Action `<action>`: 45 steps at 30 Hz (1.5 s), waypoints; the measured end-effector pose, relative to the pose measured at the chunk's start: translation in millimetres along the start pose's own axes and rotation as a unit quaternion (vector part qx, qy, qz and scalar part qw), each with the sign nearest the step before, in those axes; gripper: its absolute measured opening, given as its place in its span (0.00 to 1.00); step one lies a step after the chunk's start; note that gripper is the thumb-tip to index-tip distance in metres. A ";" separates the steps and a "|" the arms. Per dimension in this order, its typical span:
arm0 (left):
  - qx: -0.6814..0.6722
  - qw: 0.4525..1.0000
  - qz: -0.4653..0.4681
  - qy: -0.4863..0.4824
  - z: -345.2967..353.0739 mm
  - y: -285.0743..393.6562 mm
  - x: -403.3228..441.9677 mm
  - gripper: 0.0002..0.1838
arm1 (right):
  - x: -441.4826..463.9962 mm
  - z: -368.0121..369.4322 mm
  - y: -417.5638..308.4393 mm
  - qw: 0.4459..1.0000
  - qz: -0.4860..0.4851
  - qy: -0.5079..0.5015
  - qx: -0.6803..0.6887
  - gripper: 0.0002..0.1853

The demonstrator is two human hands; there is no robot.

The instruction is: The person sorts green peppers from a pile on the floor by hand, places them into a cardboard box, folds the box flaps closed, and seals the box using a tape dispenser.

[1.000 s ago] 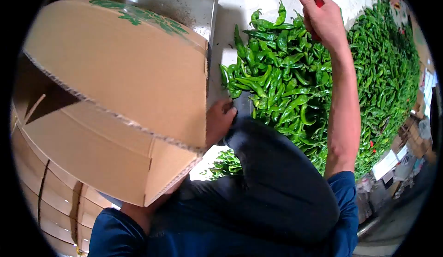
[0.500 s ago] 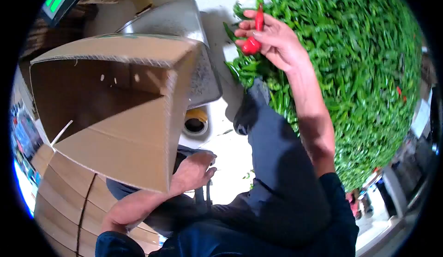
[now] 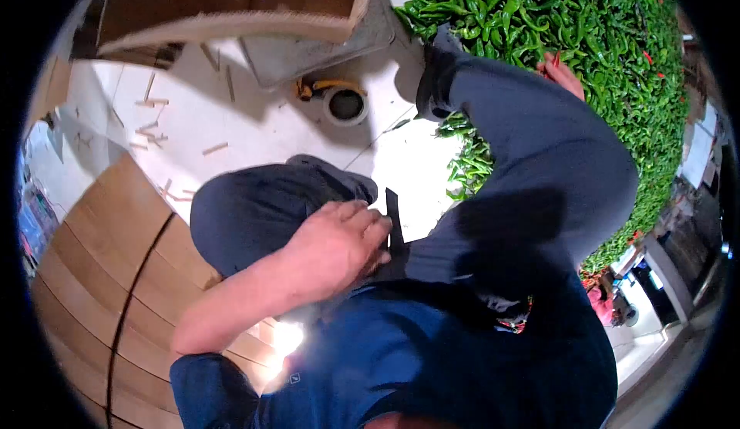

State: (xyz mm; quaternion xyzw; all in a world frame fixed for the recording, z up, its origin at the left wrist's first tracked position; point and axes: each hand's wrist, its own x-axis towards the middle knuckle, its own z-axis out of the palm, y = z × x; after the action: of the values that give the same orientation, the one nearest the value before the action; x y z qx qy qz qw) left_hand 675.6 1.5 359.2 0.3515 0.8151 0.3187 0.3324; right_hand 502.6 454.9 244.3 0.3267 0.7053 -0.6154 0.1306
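Observation:
My right hand (image 3: 564, 77) is beyond my right knee, low against the big heap of green chili peppers (image 3: 524, 13). A red chili pepper (image 3: 556, 62) shows at its closed fingertips, and my leg hides part of the hand. My left hand (image 3: 343, 240) hangs over my lap near my left knee, its fingers curled down; whatever they might hold is hidden. Close to those fingertips is a dark strap (image 3: 394, 215). A smaller bunch of green chili peppers (image 3: 469, 159) lies on the floor between my legs.
An open cardboard box (image 3: 231, 28) stands ahead on the left, beside a metal tray (image 3: 324, 51). A tape roll with a yellow handle (image 3: 344, 105) lies on the white floor (image 3: 254, 132). Stacked cardboard (image 3: 100, 275) is at my left, with a dark cord (image 3: 139, 275) across it.
The view has tilted down, so the box sits higher in it. My right hand has come from the pile's left edge to beyond my right knee. The larger red pepper seen in it earlier no longer shows.

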 end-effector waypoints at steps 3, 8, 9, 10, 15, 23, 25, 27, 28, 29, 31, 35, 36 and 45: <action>0.068 0.998 -0.010 0.012 13.1 6.4 -10.9 0.23 | -55.3 -9.6 23.2 0.998 0.022 0.033 -0.055 0.19; 0.028 0.996 0.027 0.085 9.1 11.1 -11.4 0.16 | -136.7 1.8 66.8 0.995 0.038 0.038 -0.080 0.19; 0.037 0.994 0.029 0.094 11.0 11.0 -11.6 0.16 | -149.1 4.5 72.9 0.995 0.039 0.037 -0.082 0.19; 0.046 0.993 0.033 0.101 12.4 11.4 -11.9 0.17 | -162.8 6.6 81.5 0.995 0.043 0.037 -0.083 0.19; 0.042 0.995 0.034 0.081 11.5 12.6 -21.1 0.17 | -210.9 12.7 117.3 0.991 0.082 0.047 -0.095 0.20; -0.038 0.997 0.022 0.061 -23.7 -7.1 -30.3 0.20 | -218.7 -19.0 119.9 0.976 0.161 0.112 -0.096 0.20; -0.042 0.996 0.028 0.075 -38.8 -16.4 -20.7 0.22 | -207.1 -28.0 105.6 0.972 0.172 0.131 -0.096 0.20; -0.091 0.994 0.006 0.065 -54.2 -30.6 -5.7 0.25 | -194.3 -27.0 96.5 0.967 0.190 0.138 -0.095 0.20; -0.115 0.992 -0.017 0.052 -62.0 -37.3 2.8 0.25 | -192.8 -22.5 96.6 0.965 0.203 0.139 -0.094 0.21; -0.109 0.993 -0.036 0.042 -67.9 -45.3 9.3 0.25 | -187.7 -17.2 98.9 0.963 0.214 0.134 -0.094 0.21; -0.092 0.991 -0.097 -0.011 -84.7 -54.8 22.2 0.24 | -177.3 0.8 109.4 0.960 0.237 0.119 -0.087 0.21; -0.058 0.991 -0.112 -0.050 -103.6 -68.5 34.2 0.24 | -153.9 49.9 145.5 0.960 0.260 0.057 -0.083 0.21; -0.044 0.991 -0.116 -0.053 -106.7 -69.2 37.4 0.22 | -150.6 62.9 155.7 0.961 0.260 0.042 -0.083 0.21; 0.107 0.980 -0.086 -0.141 -64.7 -23.0 64.9 0.23 | -282.1 74.4 306.5 0.939 0.305 0.092 -0.129 0.23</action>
State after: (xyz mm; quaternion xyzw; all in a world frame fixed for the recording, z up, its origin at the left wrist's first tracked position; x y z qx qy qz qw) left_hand 583.2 21.3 358.5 0.3553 0.8163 0.1472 0.4309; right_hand 889.2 308.2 154.3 0.5616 0.6539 -0.4174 0.2878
